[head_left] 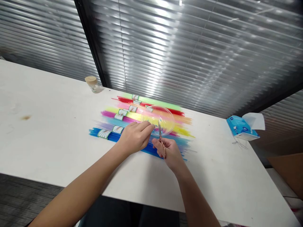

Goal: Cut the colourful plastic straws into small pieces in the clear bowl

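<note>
My right hand (pixel 170 151) is closed round the handles of a pair of copper-coloured scissors (pixel 161 137), whose blades point away over a clear round bowl (pixel 171 118). Small coloured bits (pixel 158 130) lie inside the bowl. Just left of the scissors, my left hand (pixel 136 136) is closed in a pinch above the near rim. Whatever its fingertips hold is too small to make out. Beneath the bowl and both hands, bundles of thin coloured straws (pixel 113 135) lie side by side, with patterned paper bands (pixel 104 134) round them. The hands hide part of the blue bundle.
A small jar with a wooden lid (pixel 92 84) stands at the back left of the white table (pixel 59 132). To the right lies a blue tissue pack (pixel 241 127) with a tissue sticking out. Metal blinds (pixel 151 47) rise behind the table. A cardboard box (pixel 287 170) is beyond the right edge.
</note>
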Demonstrator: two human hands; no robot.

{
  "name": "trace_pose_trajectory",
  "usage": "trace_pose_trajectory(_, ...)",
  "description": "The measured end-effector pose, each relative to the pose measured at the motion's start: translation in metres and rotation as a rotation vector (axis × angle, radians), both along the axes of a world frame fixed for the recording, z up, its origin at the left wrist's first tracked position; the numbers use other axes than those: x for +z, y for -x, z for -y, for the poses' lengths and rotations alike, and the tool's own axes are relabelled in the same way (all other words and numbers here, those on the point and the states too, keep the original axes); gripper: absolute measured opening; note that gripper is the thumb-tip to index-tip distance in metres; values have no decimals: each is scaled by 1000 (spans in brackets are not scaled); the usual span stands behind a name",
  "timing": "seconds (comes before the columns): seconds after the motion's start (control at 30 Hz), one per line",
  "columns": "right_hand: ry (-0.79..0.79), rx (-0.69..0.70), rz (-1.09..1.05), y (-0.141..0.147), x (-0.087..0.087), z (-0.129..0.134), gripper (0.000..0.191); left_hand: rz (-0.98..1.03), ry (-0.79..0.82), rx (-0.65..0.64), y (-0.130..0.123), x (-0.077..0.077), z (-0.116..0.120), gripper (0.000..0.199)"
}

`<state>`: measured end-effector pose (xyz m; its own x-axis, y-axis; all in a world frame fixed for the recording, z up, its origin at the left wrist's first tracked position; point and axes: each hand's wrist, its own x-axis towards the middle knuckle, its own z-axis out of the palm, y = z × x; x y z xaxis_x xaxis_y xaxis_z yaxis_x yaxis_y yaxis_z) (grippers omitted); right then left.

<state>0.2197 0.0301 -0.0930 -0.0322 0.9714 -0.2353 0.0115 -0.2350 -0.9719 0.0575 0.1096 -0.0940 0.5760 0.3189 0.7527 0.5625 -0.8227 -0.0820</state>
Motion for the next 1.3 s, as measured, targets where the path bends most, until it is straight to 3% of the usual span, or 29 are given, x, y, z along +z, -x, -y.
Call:
trace_pose_trajectory(1.0, 18, 67, 98, 0, 0, 1, 50, -24, 75, 71, 0, -2, 2, 20)
trace_pose_trajectory(1.3, 17, 21, 100, -1, 0, 0, 51, -63, 121, 63, 1, -2, 2, 22)
